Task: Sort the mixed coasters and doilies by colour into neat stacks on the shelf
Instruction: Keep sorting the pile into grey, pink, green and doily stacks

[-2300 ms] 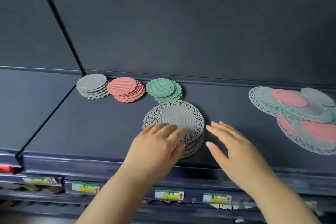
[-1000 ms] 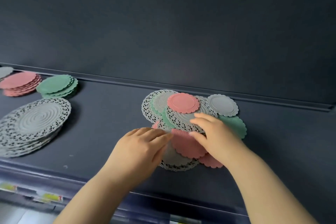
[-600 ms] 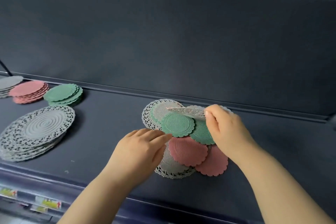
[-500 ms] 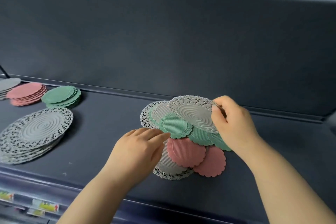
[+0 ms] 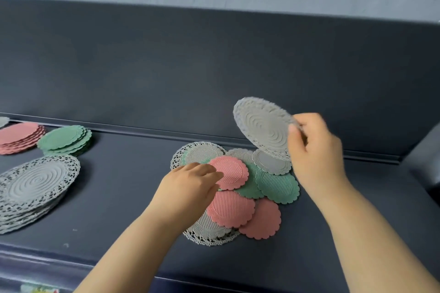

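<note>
Right hand pinches a round grey lace doily, left hand lies flat pinning the mixed coaster pile. I'd land it square on the front-left grey lace stack.

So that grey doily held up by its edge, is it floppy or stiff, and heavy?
Probably fairly stiff: the right hand pinches only one edge of the grey doily, yet it looks flat, tilted in the air. Likely light, since a pinch holds it. The lacy rim may snag.

A shop: dark display shelf with blurred label under its edge.
</note>
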`<action>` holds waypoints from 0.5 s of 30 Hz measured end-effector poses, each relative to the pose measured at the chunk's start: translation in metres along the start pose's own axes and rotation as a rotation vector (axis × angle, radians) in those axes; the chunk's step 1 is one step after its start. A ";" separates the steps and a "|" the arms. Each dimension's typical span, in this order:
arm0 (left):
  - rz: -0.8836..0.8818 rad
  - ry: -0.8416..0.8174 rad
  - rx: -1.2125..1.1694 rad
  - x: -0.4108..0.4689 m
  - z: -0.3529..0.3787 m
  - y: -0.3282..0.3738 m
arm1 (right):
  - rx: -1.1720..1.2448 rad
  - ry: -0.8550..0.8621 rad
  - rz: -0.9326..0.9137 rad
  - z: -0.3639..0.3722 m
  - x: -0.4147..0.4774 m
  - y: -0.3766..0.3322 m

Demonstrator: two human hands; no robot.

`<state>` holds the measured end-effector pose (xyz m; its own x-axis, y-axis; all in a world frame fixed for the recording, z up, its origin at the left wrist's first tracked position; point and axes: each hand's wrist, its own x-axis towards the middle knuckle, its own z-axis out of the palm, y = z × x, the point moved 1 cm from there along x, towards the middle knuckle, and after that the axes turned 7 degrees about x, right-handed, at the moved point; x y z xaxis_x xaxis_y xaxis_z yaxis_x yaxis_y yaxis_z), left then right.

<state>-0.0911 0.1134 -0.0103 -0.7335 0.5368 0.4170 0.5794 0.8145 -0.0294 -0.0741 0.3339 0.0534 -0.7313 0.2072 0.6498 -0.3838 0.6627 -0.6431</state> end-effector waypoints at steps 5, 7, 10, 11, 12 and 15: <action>-0.029 -0.265 0.019 0.017 0.022 0.013 | -0.277 -0.402 -0.067 0.033 -0.042 0.027; -0.022 -0.245 0.047 0.020 0.028 0.015 | -0.228 -0.523 0.062 0.039 -0.057 0.030; -0.011 -0.243 0.062 0.020 0.035 0.007 | -0.263 -0.515 -0.049 0.042 -0.071 0.033; 0.020 -0.220 0.058 0.020 0.035 0.005 | -0.251 -0.523 -0.013 0.042 -0.072 0.033; 0.050 -0.214 0.054 0.021 0.035 0.005 | -0.216 -0.526 0.037 0.042 -0.070 0.033; 0.097 -0.127 0.020 0.020 0.041 0.001 | -0.177 -0.493 0.175 0.041 -0.068 0.036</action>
<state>-0.1202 0.1339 -0.0394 -0.7142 0.6356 0.2932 0.6433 0.7611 -0.0830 -0.0615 0.3147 -0.0305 -0.9692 -0.0082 0.2459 -0.1635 0.7684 -0.6187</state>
